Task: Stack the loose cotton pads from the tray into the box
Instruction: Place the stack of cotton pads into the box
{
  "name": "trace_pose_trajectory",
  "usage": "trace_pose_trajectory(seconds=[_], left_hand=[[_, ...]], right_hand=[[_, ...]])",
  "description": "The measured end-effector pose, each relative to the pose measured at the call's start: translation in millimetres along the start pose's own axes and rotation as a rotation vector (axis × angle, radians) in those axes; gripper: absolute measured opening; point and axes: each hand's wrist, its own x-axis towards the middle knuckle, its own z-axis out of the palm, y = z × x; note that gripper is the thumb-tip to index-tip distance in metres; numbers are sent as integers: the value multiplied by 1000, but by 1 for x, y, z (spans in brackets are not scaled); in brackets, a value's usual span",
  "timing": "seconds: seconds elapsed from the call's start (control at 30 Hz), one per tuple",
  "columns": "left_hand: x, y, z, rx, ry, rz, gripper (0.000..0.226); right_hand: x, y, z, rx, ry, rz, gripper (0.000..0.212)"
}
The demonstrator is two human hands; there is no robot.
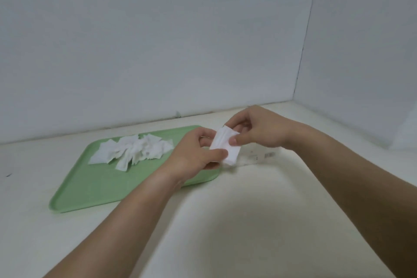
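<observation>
A small stack of white cotton pads (223, 145) is held in the air above the right end of the green tray (94, 187). My left hand (194, 153) pinches its lower left edge and my right hand (255, 130) pinches its upper right edge. A loose heap of white cotton pads (132, 150) lies on the far half of the tray. A clear plastic box (255, 157) lies on the table right of the tray, partly hidden behind my hands.
The cream table (248, 221) ends at grey-white walls behind and to the right, which meet in a corner at the far right. The near half of the tray is bare green.
</observation>
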Motion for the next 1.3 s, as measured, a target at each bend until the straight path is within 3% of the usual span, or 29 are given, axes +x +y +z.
trace_pose_trajectory(seconds=[0.13,0.3,0.57,0.63,0.73,0.93,1.07,1.2,1.3], left_hand=[[26,13,22,158,118,81,28],[79,26,38,603,141,239,24],[151,19,83,892,-124,-32,85],[163,20,89,961,-147,-51,78],[174,20,95,1048,-124,-7,41],[184,15,86,1054,-82,46,29],[187,12,82,1009,-65,57,44],[188,11,83,1019,-68,66,42],[188,10,82,1025,-66,59,42]], right_hand=[[0,26,-43,-74,149,28,23],[5,59,-79,-125,343,84,22],[9,92,-86,112,371,117,20],[8,97,-84,131,374,96,21],[8,106,-77,105,392,24,21],[4,119,-66,-59,285,-39,25],[1,106,-60,-414,147,-53,27],[6,88,-59,-676,-38,25,39],[17,82,-57,-862,-79,68,39]])
